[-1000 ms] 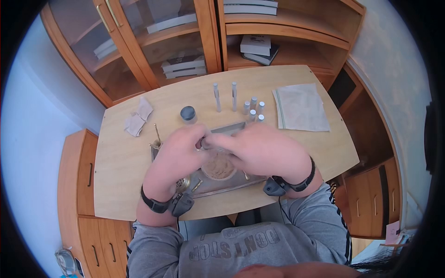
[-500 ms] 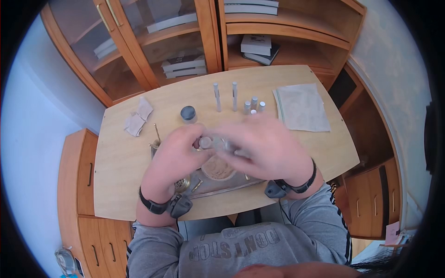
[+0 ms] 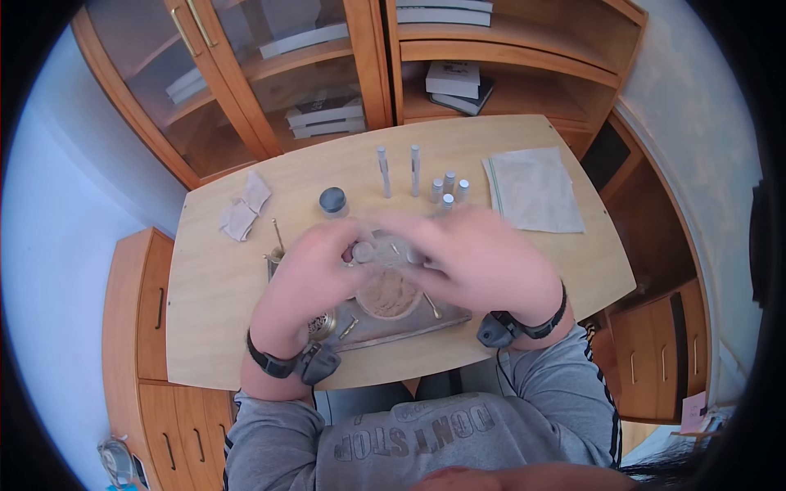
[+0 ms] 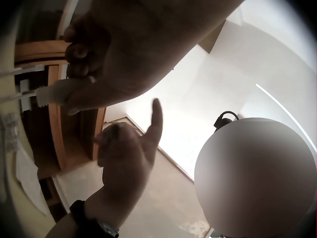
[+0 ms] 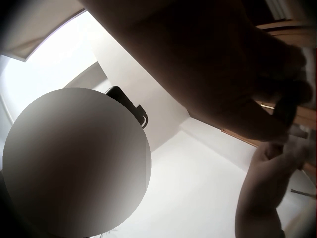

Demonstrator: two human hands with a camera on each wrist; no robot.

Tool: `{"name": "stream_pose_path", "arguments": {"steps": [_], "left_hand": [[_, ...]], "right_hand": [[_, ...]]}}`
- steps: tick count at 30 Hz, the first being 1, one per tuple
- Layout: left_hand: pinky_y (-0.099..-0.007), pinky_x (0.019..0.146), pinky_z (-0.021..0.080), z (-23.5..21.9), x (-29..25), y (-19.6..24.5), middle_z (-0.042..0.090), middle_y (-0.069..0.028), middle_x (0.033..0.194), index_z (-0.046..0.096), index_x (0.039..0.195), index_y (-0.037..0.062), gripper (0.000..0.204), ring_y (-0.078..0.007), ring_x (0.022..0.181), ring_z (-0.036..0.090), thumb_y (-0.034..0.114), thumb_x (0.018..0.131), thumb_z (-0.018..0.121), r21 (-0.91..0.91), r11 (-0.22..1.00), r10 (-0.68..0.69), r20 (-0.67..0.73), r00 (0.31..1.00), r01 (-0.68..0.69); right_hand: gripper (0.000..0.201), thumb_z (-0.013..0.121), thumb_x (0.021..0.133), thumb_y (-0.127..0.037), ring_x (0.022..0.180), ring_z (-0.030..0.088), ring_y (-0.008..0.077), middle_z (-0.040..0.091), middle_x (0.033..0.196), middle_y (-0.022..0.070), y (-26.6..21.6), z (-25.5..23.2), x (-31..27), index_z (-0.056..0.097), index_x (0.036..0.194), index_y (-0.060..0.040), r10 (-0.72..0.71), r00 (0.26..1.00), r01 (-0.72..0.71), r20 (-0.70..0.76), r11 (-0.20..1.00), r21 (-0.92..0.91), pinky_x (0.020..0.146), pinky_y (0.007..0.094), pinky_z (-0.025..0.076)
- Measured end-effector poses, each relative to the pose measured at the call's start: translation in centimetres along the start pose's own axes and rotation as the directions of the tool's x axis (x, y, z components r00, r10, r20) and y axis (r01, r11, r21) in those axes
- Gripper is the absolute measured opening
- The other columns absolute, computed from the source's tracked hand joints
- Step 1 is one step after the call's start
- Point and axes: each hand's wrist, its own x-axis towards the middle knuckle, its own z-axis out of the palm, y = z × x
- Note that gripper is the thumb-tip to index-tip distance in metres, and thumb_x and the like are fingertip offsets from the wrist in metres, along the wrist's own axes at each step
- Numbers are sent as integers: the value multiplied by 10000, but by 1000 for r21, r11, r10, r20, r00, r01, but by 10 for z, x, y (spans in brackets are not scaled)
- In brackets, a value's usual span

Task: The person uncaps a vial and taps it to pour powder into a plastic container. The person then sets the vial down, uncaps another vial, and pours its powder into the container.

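Observation:
In the head view my left hand [image 3: 303, 270] holds a small clear bottle [image 3: 363, 253] over a tray. Its bare threaded neck [image 4: 44, 96] shows in the left wrist view, with thumb and fingers round the body. Just to the right, my blurred right hand [image 3: 487, 258] has a small silver-grey cap [image 3: 415, 256] at its curled fingertips. Below both hands stands a round bowl [image 3: 370, 312] of light brown powder [image 3: 388, 293], on the grey tray [image 3: 389, 332]. A thin brass spoon [image 3: 432, 306] lies right of the bowl.
Left on the tray are a pierced brass piece [image 3: 322, 326] and a small brass tool [image 3: 350, 328]. Behind stand a dark-lidded jar [image 3: 333, 200], two slim tubes [image 3: 384, 173] and several silver-capped bottles [image 3: 449, 181]. Cloths lie at the right [image 3: 536, 192] and left [image 3: 246, 209].
My hands were together at the bottle. The right hand has since drawn away to the right with the cap, uncovering the bottle's top. The left hand has barely moved.

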Motion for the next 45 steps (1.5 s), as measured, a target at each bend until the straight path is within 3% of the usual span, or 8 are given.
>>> {"name": "stream_pose_path", "arguments": {"steps": [4,8,11,22,26,30,32,45], "left_hand": [[-416,708,484,-2,-2,3,609,-158,807,644,950,10,268,-333,785,603,150,759,770,-7,999,-38,16,999,38],[-417,709,485,0,-2,-3,616,-160,814,645,941,13,245,-335,789,607,128,762,767,-34,999,-6,0,1000,6],[-413,707,485,0,-2,-1,613,-156,813,637,925,15,234,-332,792,607,114,760,771,1,1000,-7,-7,1000,7],[-420,699,481,5,0,-7,613,-154,817,635,933,12,259,-333,786,604,133,749,772,-1,1000,-7,-31,999,7],[-416,693,479,0,0,-2,603,-155,802,638,938,13,282,-333,776,601,148,736,782,8,1000,-27,8,1000,27],[-415,681,472,-1,-2,-1,595,-148,787,630,906,15,262,-332,759,594,144,734,781,3,999,-37,14,999,37],[-415,672,466,2,-1,-1,585,-146,777,629,897,15,257,-329,751,587,140,733,782,44,999,-6,-5,1000,7],[-414,663,458,0,-2,1,575,-149,768,645,913,12,264,-337,742,581,132,731,794,59,998,-4,30,1000,3]], "right_hand": [[560,784,840,-182,607,634,310,671,734,74,-3,7,0,587,1360,-121,-175,797,302,-579,944,129,555,406,481],[540,756,841,-153,587,626,325,653,700,92,-8,0,5,592,1356,-169,-232,847,319,-478,942,108,543,426,479],[617,650,839,-99,592,634,376,633,674,137,-3,14,3,512,1418,-264,93,945,-74,314,995,-72,546,478,484],[597,746,819,-135,633,644,328,679,760,98,-3,-3,1,561,1386,-163,-48,995,52,-92,998,39,589,422,490],[573,778,819,-137,614,625,265,660,744,62,0,-1,3,586,1356,-83,-297,816,400,-495,910,113,575,381,469],[531,758,823,-129,600,630,302,669,748,79,-4,2,5,596,1329,-122,-253,924,296,-286,948,117,566,418,475],[506,737,826,-125,631,654,332,680,757,97,0,13,2,603,1313,-167,130,929,-119,347,991,-54,588,446,490],[464,718,861,-144,687,665,335,699,798,102,-4,8,7,608,1310,-184,-129,986,135,-110,990,49,633,452,507]]}}
